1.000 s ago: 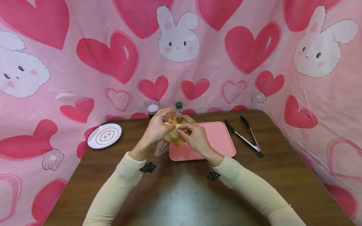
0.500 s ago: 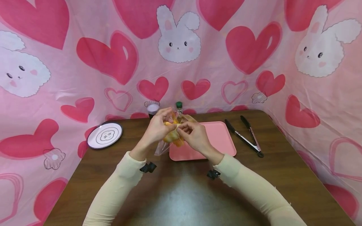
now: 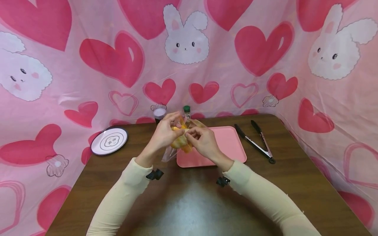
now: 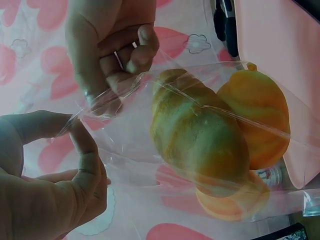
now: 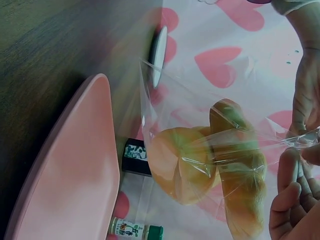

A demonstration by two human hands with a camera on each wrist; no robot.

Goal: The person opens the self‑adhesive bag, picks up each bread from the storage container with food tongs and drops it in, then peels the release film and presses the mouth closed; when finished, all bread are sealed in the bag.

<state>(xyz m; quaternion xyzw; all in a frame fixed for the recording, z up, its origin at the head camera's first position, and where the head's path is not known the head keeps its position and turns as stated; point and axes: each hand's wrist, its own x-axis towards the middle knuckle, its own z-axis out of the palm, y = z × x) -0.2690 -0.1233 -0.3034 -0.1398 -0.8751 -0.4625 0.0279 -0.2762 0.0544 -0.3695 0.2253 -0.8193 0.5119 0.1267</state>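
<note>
Both hands hold the gathered mouth of a clear plastic bag (image 4: 125, 145) above the near-left part of a pink tray (image 3: 227, 141). My left hand (image 3: 160, 134) pinches the film between thumb and forefinger. Close beside it, the fingertips of my right hand (image 3: 205, 142) pinch the same bunched end. Through the bag show a long ridged bread roll (image 4: 200, 135) and a rounder golden bun (image 4: 260, 115), with another orange-yellow piece (image 4: 232, 205) partly hidden behind them. In the right wrist view, the bun (image 5: 182, 165) hangs beside the ridged roll (image 5: 240, 170).
Black-tipped metal tongs (image 3: 256, 144) lie spread to the right of the tray. A white dark-rimmed plate (image 3: 110, 141) lies at the left. Behind the hands stand a green-capped spice jar (image 3: 187, 110) and a dark container with a pale lid (image 3: 159, 114), near the heart-printed cloth.
Hands and arms stay nearly in place, still pinching the bag. The bread inside has shifted very slightly.
</note>
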